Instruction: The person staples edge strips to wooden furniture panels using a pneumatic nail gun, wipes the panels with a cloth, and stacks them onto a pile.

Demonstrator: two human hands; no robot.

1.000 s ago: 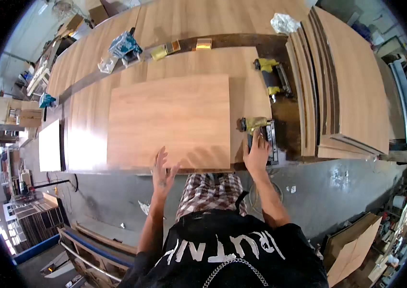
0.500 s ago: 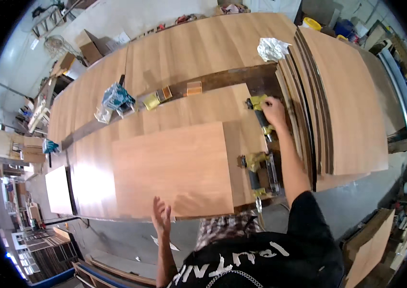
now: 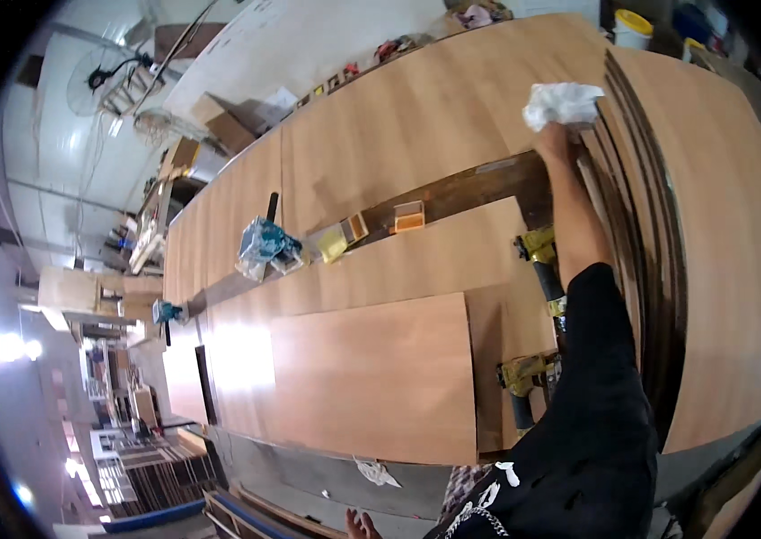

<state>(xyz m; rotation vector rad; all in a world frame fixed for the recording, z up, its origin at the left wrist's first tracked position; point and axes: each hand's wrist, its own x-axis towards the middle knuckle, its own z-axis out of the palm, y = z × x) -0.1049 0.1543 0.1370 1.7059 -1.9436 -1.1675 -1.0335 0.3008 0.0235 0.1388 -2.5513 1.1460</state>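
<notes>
My right hand (image 3: 555, 139) reaches far across the table and is closed on the near edge of a crumpled white cloth (image 3: 564, 105). Its fingers are partly hidden at the cloth. The cloth lies beside the far end of a stack of wood-faced boards (image 3: 717, 207). Low at the bottom edge, only the fingers of my left hand (image 3: 362, 525) show, apart and holding nothing. Under my right arm, two yellow-green and black nail guns (image 3: 538, 251) lie beside a rectangular wood panel (image 3: 376, 382), which rests on a larger sheet (image 3: 327, 292).
A blue tool wrapped in clear plastic (image 3: 264, 247), a yellow pad (image 3: 334, 244) and a small orange-brown box (image 3: 409, 216) sit in the strip between the sheets. Another blue tool (image 3: 167, 312) stands at the left end. A white bucket (image 3: 632, 31) stands beyond the table.
My right hand has left the farther nail gun and moved away to the white cloth. My left hand has dropped to the bottom edge. The view has shifted and tilted.
</notes>
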